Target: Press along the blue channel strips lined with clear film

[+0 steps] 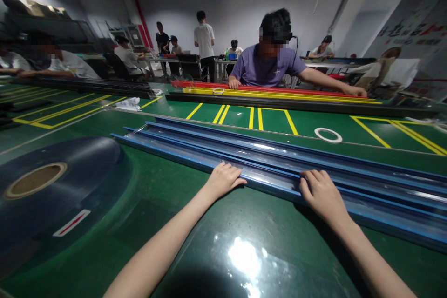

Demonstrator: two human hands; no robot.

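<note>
Long blue U-shaped channels lie side by side on the green table, running from the left middle to the right edge. My left hand rests on the nearest blue channel, fingers bent over its near wall and thumb along the outside. Farther right, my right hand is curled over the same near wall. A clear, shiny strip seems to lie inside this channel. Just behind it sit the other blue channels. Both hands' fingertips are partly hidden.
At left lies a large roll of clear film with a cardboard core. A white tape ring rests beyond the channels. Across the table, a person in a purple shirt touches red and yellow strips behind a black channel. Other people sit farther back.
</note>
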